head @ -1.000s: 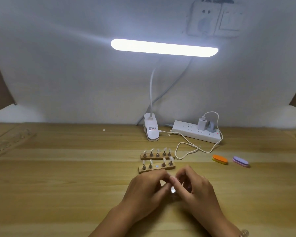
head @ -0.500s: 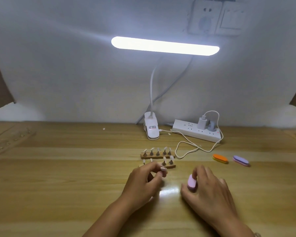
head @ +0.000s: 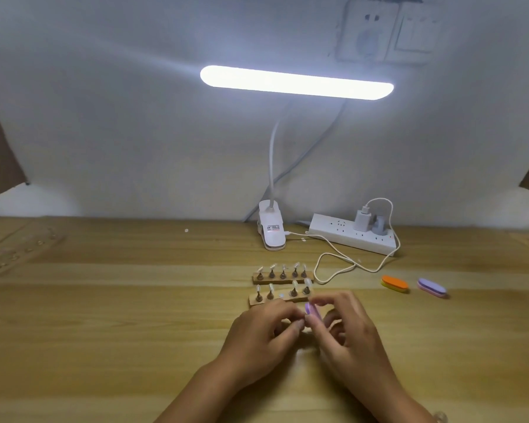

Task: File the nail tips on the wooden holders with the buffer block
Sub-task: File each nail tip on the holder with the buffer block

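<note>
The left hand (head: 263, 337), its grip impossible to tell, has come back to meet the right hand (head: 348, 340), which pinches the purple buffer (head: 311, 309) by the near holder (head: 275, 301).

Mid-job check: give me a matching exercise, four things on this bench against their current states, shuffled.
1 far wooden holder
2 near wooden holder
3 orange buffer block
4 right hand

a grips a lilac buffer block
b lies free on the table
c five stands in a row
d four stands, middle spot bare

Pairs: 1-c, 2-d, 3-b, 4-a
</note>
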